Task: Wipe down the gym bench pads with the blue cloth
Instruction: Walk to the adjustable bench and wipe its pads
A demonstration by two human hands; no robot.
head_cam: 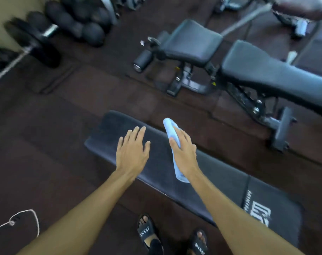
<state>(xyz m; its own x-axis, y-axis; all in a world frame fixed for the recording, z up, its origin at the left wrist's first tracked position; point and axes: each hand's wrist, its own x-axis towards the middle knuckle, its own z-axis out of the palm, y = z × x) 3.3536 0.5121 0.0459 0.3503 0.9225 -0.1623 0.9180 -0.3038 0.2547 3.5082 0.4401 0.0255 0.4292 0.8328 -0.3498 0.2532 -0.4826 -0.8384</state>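
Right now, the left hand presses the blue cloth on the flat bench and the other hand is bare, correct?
Not quite. The head view shows the right hand pressing the blue cloth on the flat bench; the left hand is the bare one.

black dumbbells lie far left, a white cord left of black sandals.
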